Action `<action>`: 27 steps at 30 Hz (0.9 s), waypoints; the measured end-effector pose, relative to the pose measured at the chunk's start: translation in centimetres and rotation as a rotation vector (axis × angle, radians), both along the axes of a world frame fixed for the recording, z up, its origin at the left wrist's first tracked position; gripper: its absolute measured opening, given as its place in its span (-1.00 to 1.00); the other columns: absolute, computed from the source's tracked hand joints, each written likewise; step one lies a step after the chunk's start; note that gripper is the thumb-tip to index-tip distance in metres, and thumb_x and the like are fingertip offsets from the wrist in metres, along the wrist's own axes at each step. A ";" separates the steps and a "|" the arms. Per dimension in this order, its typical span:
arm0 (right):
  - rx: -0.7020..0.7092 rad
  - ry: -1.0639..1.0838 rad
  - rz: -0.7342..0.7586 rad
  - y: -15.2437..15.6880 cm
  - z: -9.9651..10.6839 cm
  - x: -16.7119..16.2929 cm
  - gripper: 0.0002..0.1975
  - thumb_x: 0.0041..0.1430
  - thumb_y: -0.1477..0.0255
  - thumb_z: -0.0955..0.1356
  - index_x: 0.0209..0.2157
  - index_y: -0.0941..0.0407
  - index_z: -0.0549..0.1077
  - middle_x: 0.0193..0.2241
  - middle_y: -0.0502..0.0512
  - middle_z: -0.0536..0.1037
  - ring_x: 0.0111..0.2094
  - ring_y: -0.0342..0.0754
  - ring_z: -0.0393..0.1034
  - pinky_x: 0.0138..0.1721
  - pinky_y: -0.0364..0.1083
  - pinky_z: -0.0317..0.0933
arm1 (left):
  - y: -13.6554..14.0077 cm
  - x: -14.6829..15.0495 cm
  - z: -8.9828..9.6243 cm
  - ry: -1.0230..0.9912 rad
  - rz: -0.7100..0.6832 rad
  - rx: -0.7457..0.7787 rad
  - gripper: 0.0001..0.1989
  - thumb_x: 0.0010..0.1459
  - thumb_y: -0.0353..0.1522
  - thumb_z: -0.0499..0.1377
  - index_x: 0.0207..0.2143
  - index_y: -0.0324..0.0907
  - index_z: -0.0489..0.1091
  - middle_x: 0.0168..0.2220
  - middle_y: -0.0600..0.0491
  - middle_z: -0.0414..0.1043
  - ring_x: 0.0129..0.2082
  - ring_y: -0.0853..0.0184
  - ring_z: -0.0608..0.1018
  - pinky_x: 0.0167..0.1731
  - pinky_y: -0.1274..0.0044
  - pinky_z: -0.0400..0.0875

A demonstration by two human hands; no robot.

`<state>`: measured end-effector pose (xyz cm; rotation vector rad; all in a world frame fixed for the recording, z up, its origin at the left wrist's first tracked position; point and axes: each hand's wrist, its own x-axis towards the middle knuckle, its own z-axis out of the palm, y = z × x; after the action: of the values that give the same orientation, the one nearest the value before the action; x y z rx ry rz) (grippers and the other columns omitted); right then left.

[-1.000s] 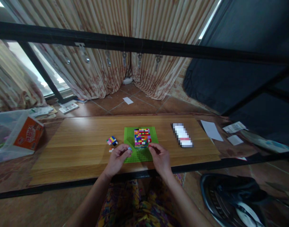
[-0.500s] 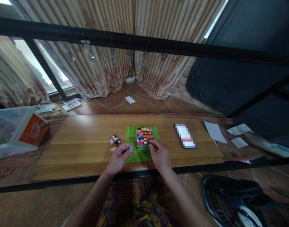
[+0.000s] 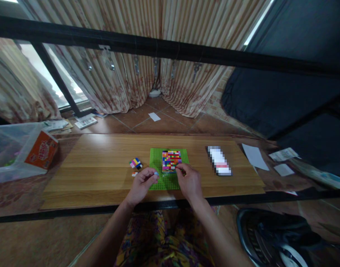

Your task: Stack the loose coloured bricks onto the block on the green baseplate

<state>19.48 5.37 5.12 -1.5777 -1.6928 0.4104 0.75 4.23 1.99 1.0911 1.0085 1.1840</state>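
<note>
A green studded baseplate (image 3: 155, 157) lies on the wooden table, bearing a block of many-coloured toy bricks (image 3: 171, 159). My left hand (image 3: 143, 181) is over the plate's near left side, its thumb and forefinger pinched on a small light-blue brick (image 3: 156, 174). At the block's near right corner is my right hand (image 3: 190, 180), with thumb and fingers closed together; whatever lies between those fingertips is too small to make out. Left of the plate sit a cluster of joined coloured bricks (image 3: 136, 163) and a small white and orange brick (image 3: 134, 174).
A blurred-out phone-like object (image 3: 219, 161) lies on the right of the table (image 3: 97, 163). A clear plastic bin (image 3: 16, 148) with an orange label stands at the left. Papers (image 3: 255, 156) lie beyond the right edge. A black bar (image 3: 170, 46) crosses above.
The whole view has shifted slightly. Both hands keep nearly the same places, the left still pinching the light-blue brick and the right still at the block's near corner.
</note>
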 end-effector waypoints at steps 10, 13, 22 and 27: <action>0.093 0.068 -0.017 -0.7 -0.8 -0.4 -0.78 0.21 0.45 0.25 -0.33 0.11 0.54 -0.37 0.12 0.56 -0.34 -0.04 0.45 -0.29 -0.09 0.30 | -0.1 0.0 0.0 -0.008 0.005 -0.013 -0.75 0.01 -0.22 0.30 -0.39 -0.21 0.40 -0.53 0.15 0.39 -0.51 0.46 0.40 -0.45 0.61 0.31; 0.135 0.076 0.001 -0.9 -1.1 -0.3 -0.77 0.22 0.47 0.24 -0.27 0.11 0.55 -0.36 0.12 0.53 -0.33 -0.06 0.44 -0.27 -0.10 0.31 | -0.1 0.0 -0.1 -0.003 0.011 -0.004 -0.75 0.01 -0.22 0.30 -0.39 -0.21 0.40 -0.53 0.15 0.39 -0.52 0.47 0.39 -0.46 0.61 0.30; 0.235 -0.018 0.034 -1.1 -3.0 -0.1 -0.72 0.27 0.49 0.20 -0.20 0.11 0.55 -0.33 0.15 0.53 -0.28 -0.04 0.43 -0.21 -0.06 0.34 | -0.1 0.0 0.0 -0.003 0.007 -0.013 -0.75 0.01 -0.22 0.30 -0.38 -0.21 0.40 -0.52 0.14 0.39 -0.51 0.45 0.40 -0.45 0.61 0.31; 0.236 -0.097 0.049 -1.0 -3.1 0.0 -0.71 0.29 0.50 0.19 -0.19 0.11 0.54 -0.33 0.15 0.54 -0.25 -0.03 0.44 -0.19 -0.06 0.32 | -0.1 0.0 -0.1 0.014 0.012 -0.001 -0.75 0.01 -0.22 0.29 -0.39 -0.21 0.40 -0.51 0.13 0.40 -0.50 0.44 0.41 -0.45 0.60 0.32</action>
<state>19.50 4.34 2.06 -1.4052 -1.7842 0.1530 0.74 4.15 1.91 1.0954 1.0279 1.1869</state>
